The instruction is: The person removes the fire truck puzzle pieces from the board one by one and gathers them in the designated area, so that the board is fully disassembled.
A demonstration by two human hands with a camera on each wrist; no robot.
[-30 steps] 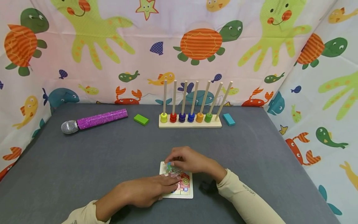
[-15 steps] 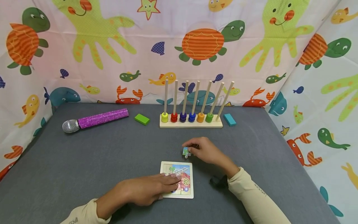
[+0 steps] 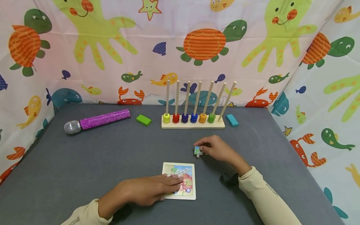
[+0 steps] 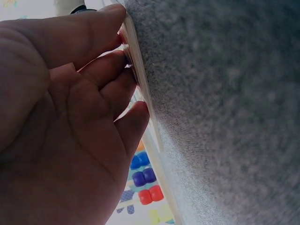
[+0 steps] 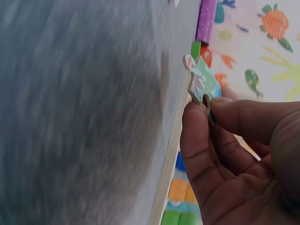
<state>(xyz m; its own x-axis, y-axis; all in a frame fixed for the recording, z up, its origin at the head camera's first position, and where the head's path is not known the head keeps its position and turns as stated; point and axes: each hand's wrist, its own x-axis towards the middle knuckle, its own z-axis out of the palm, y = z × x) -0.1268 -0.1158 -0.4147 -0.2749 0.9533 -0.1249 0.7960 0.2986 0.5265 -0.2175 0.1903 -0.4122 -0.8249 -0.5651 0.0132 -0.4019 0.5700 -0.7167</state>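
A small square puzzle board with a colourful picture lies on the grey table near the front. My left hand rests flat on the puzzle board's left part, fingers straight; in the left wrist view the fingers press against the board's edge. My right hand is to the right of and beyond the board, pinching a small jigsaw piece between thumb and fingers. The right wrist view shows the jigsaw piece, green and blue, held at its lower edge by my right hand.
At the back stands a wooden peg rack with coloured beads. A green block lies left of it and a teal block right of it. A glittery purple microphone lies at back left. Patterned cloth walls surround the grey table.
My right hand lifted the jigsaw piece off the board and carried it back and to the right. The left hand has stayed on the board.
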